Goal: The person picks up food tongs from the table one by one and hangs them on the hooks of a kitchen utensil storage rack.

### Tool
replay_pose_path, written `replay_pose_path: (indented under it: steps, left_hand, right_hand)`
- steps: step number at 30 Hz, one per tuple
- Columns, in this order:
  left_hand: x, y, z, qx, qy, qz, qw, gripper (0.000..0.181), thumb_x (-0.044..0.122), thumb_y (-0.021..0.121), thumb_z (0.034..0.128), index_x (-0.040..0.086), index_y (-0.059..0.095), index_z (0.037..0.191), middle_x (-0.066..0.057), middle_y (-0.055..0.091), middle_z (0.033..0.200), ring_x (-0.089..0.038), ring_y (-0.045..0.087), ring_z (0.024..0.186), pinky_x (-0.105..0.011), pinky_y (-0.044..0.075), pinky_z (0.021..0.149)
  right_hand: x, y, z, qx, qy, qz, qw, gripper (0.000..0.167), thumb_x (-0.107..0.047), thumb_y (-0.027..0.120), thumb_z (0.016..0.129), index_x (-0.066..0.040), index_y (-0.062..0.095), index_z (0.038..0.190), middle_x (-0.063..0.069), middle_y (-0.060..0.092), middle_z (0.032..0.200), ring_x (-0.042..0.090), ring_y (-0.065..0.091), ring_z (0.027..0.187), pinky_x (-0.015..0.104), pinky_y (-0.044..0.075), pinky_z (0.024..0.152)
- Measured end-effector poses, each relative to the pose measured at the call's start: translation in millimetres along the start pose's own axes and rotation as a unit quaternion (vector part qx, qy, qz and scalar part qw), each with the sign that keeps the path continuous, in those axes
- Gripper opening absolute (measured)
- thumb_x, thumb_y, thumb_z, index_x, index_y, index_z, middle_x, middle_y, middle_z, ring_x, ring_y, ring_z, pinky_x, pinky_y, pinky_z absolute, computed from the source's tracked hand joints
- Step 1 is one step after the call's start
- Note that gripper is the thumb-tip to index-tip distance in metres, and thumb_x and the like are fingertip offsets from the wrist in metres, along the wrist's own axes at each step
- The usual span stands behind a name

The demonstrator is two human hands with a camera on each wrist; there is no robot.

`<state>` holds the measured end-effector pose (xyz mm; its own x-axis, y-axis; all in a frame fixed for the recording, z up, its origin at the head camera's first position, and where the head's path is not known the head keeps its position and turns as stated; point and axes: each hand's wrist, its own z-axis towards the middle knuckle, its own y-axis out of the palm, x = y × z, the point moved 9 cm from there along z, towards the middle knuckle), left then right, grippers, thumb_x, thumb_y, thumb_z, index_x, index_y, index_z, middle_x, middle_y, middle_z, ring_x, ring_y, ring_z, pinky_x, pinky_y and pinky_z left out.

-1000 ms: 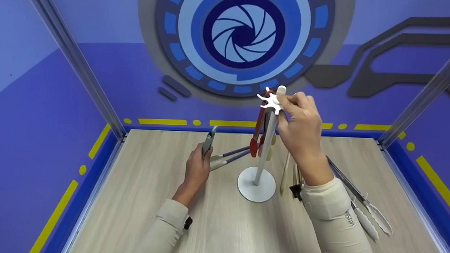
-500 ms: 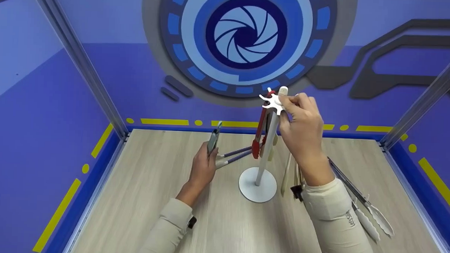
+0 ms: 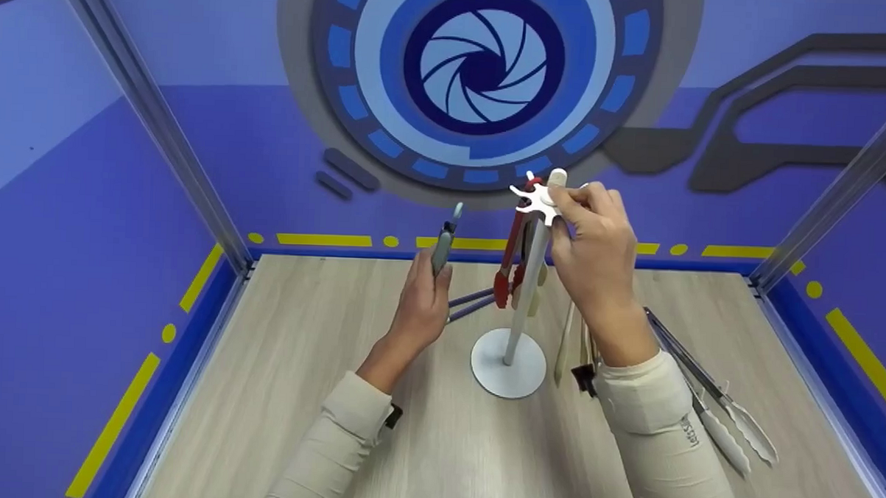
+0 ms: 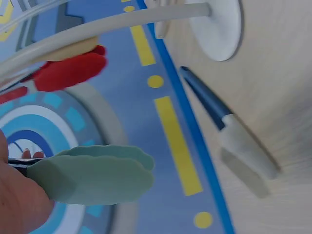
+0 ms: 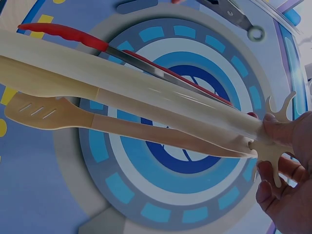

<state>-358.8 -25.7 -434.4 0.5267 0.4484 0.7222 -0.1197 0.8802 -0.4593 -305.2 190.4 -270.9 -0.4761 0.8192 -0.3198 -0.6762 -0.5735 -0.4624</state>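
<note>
My left hand (image 3: 423, 300) grips grey-green tongs (image 3: 443, 250), their ring end pointing up toward the stand's top; their scalloped tips (image 4: 92, 175) show in the left wrist view. My right hand (image 3: 596, 240) pinches the hooked white top (image 3: 539, 202) of an upright stand (image 3: 528, 289). Red-tipped tongs (image 3: 502, 289) hang from one hook. Beside them hangs beige slotted-spatula tongs (image 5: 48, 109), clearest in the right wrist view. The grey-green tongs are apart from the stand. Part of the hook ring is hidden behind my right fingers.
The stand's round white base (image 3: 507, 376) rests on the wooden table (image 3: 465, 456). Blue-handled tongs (image 3: 472, 303) lie behind and left of it. Right of my right forearm lie tongs with pale tips (image 3: 724, 436). Beige utensils (image 3: 566, 349) are partly hidden by that forearm.
My left hand has moved up and to the right with the grey-green tongs, bringing them closer to the stand's top. My right hand stays on the stand.
</note>
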Motion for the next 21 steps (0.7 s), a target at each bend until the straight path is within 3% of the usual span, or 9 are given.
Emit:
replay_pose_path:
  steps: [9, 21]
  left_hand:
    - [20.9, 4.4, 11.2, -0.048, -0.023, -0.02, 0.9984, 0.045, 0.032, 0.034, 0.1178, 0.01, 0.037, 0.157, -0.011, 0.046, 0.116, -0.022, 0.047, 0.111, -0.039, 0.04, 0.091]
    - [33.6, 6.9, 14.3, -0.051, -0.008, -0.023, 0.9984, 0.044, 0.028, 0.035, 0.1174, 0.009, 0.038, 0.157, -0.014, 0.047, 0.118, -0.022, 0.046, 0.11, -0.036, 0.038, 0.09]
  right_hand:
    - [-0.8, 1.3, 0.1, -0.003, 0.006, -0.003, 1.0, 0.03, 0.001, 0.07, 0.098, -0.008, 0.08, 0.125, 0.017, 0.07, 0.103, 0.034, 0.057, 0.09, 0.035, 0.049, 0.073]
    - [-1.2, -0.1, 0.9, 0.007, 0.005, 0.007, 0.9999, 0.03, 0.004, 0.07, 0.096, -0.007, 0.081, 0.122, 0.016, 0.071, 0.103, 0.033, 0.056, 0.09, 0.036, 0.047, 0.074]
